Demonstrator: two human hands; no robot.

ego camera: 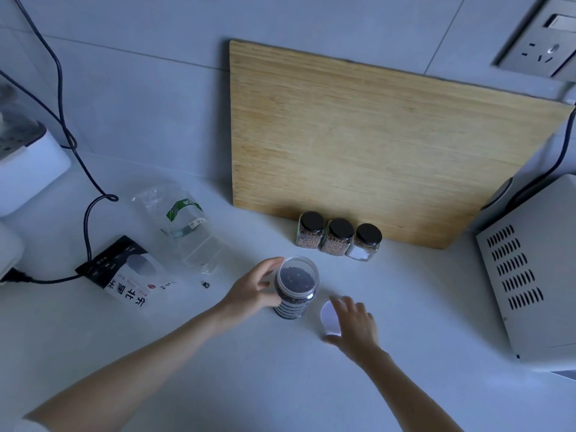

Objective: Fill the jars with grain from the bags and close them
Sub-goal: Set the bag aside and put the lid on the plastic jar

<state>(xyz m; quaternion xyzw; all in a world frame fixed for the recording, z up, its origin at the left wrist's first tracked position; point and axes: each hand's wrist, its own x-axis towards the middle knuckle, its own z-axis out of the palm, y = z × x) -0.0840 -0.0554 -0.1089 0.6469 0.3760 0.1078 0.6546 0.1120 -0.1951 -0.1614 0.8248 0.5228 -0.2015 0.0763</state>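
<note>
The black-and-white bag (124, 272), lying flat at centre left, carries large characters reading 东北黑米, upside down to the camera. Its smaller print is too fine to read. Just above it lies a clear bag (184, 226) with a green label, its writing illegible.

The left hand (252, 291) grasps the clear jar (296, 286) from its left side, thumb up by the rim and fingers wrapped round the wall. The jar stands upright at centre frame, uncapped and filled nearly to the top with dark grain.

The right hand (355, 325), blurred, spreads loose fingers over the white lid (328, 316), which lies on the counter (218, 369) just right of the jar. It is not clenched, and contact is unclear.

Three small black-capped jars (338, 236) stand against the wooden board (374, 135). Two hold brownish seeds and one holds something white.
</note>
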